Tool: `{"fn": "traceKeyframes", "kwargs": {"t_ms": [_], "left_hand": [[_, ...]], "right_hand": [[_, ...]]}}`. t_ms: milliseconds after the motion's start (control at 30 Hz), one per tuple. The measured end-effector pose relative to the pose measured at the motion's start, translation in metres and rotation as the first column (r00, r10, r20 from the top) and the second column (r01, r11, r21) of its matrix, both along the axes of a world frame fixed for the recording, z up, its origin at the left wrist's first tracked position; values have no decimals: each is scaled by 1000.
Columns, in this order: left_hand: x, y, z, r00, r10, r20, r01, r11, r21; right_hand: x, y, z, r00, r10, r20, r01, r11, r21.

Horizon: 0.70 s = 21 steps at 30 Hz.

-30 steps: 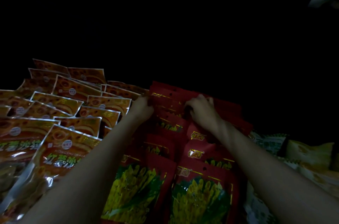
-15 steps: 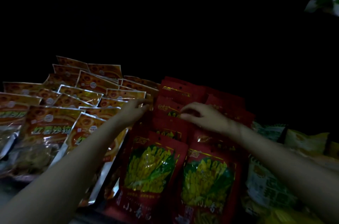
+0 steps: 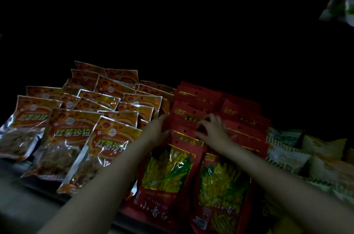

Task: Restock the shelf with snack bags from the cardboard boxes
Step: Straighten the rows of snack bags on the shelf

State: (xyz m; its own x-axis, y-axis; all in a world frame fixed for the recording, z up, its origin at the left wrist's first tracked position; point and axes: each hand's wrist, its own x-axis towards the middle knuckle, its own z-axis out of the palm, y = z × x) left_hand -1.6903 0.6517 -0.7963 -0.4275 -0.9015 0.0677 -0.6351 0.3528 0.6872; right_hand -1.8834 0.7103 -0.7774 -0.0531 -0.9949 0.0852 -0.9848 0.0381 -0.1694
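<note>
The red snack bags (image 3: 193, 157) lie in two overlapping rows on the shelf (image 3: 23, 201), each one shingled over the bag behind it; their long axis runs from the shelf's front edge back into the dark, with the hang-hole tops pointing away from the person and the printed bottoms toward them; the front pair lies nearly flat, faces up, and the ones behind tilt up a little.

The left hand (image 3: 157, 130) rests against the left edge of the left row, fingers fairly straight and pressing on the bag tops, gripping nothing that I can make out; the right hand (image 3: 212, 130) sits on the middle of the stack with fingers curled down onto a bag's top edge, though in this gloom I cannot tell whether it pinches the bag or only presses it.

To my eye this is the tidying step, squaring the red rows after placing them; the next move likely calls for a light push to even the tops without sliding the front bags off the edge.

Just left lie the orange foil bags (image 3: 80, 132), similarly fanned; to the right, pale green-and-yellow packets (image 3: 287, 149); no cardboard box shows.
</note>
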Motion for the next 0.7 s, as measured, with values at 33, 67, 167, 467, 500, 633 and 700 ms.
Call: {"fn": "traceKeyframes", "kwargs": {"t_ms": [33,67,167,467,500,633,700], "left_hand": [[1,-2,0,999,-1,-34,1,1000,-7],[1,-5,0,998,0,-65,-1,1000,-12],[9,-12,7,981,37,-192,-35,999,16],[25,-35,28,924,196,-327,-192,980,45],[27,-37,27,934,193,-301,-190,981,38],[47,-36,18,967,193,-166,-188,981,46],[62,-35,11,970,229,-85,-230,973,-2]], "right_hand": [[-2,-4,0,999,-11,30,11,1000,4],[-5,-8,2,998,-12,62,11,1000,15],[-8,-22,14,969,55,240,-51,998,-23],[-15,-48,83,937,19,349,-89,978,186],[-12,-50,85,935,3,355,-86,972,220],[16,-61,78,924,41,380,-142,960,241],[37,-71,69,921,105,375,-182,967,177]]}}
